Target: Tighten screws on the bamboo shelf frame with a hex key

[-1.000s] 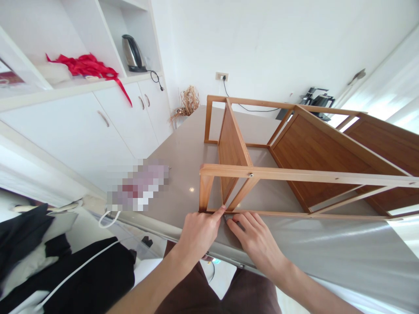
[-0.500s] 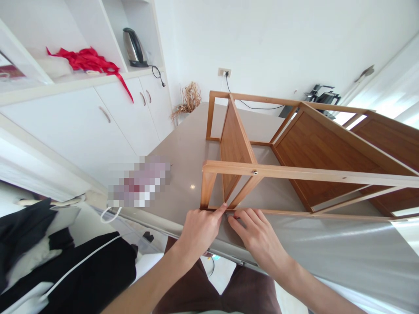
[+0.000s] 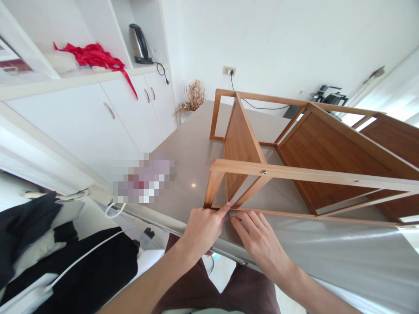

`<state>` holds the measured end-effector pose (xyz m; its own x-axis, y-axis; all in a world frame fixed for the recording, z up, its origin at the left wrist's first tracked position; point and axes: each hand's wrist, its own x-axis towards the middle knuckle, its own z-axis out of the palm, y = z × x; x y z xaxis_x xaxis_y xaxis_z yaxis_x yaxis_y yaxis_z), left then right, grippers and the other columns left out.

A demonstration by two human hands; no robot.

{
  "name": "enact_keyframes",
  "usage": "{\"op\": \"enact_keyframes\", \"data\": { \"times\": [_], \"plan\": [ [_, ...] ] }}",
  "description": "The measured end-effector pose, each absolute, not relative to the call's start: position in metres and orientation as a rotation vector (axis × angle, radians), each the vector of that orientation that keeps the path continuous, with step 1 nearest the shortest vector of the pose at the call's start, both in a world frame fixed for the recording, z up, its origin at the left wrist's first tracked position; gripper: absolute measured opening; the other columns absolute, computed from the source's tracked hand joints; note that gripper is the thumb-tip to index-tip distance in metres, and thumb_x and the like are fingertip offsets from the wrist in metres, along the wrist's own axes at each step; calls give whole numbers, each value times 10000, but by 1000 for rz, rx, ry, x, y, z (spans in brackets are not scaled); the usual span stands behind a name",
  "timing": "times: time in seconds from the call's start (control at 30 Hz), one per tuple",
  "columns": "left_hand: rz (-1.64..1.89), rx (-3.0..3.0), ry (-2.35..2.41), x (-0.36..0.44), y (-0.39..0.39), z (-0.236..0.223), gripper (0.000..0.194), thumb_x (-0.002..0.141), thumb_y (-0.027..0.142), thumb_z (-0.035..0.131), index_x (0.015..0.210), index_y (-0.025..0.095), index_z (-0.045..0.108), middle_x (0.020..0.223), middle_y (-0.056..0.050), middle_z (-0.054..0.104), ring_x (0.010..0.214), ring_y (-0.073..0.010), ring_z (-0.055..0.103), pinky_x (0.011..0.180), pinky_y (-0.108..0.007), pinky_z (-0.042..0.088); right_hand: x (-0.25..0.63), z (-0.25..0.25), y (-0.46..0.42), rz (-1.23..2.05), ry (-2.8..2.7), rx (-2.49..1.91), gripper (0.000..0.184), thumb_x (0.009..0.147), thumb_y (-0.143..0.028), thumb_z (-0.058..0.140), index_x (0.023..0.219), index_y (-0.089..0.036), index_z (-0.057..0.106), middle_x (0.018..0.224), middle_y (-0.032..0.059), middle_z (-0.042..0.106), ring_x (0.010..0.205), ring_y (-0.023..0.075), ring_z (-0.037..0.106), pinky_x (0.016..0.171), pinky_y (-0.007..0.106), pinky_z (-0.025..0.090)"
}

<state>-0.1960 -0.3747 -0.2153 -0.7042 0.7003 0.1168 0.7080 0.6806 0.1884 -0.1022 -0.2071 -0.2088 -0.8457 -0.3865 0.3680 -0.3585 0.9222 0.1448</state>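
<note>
Here, the wooden shelf unit point(image 3: 314, 144) lies on its side on the counter point(image 3: 186, 157), its lower rail point(image 3: 281, 214) set just back from the counter's front edge. The left hand point(image 3: 203, 226) reaches over that edge, index finger stretched onto the rail beside the leftmost shelf panel point(image 3: 240, 135); the other fingers curl, and I cannot tell whether they grip anything. Just beside it, the right hand point(image 3: 258, 233) has bent fingers at the same rail, near a small shiny bit too tiny to make out; whether they are closed on it I cannot tell. Only a slim gap parts the hands.

Leftward there is room: a broad stretch of counter lies between the unit's end and a pixelated bundle point(image 3: 144, 179) near the left edge. Rightward, the unit's long rails run out of view, and counter surface widens in front of them.
</note>
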Motion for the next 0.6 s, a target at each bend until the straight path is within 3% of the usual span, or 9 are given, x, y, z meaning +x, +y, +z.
{"op": "enact_keyframes", "data": {
  "times": [0.6],
  "plan": [
    [-345,-1177,-2840,-195,-375,-213,376,994,268,547,1340,376,645,767,-48,796,647,-255,759,524,-287,434,-107,-202,-199,-142,-2687,719,323,1013,-74,339,1053,-74,660,975,120,619,898,251,543,806,382,473]
  ]
}}
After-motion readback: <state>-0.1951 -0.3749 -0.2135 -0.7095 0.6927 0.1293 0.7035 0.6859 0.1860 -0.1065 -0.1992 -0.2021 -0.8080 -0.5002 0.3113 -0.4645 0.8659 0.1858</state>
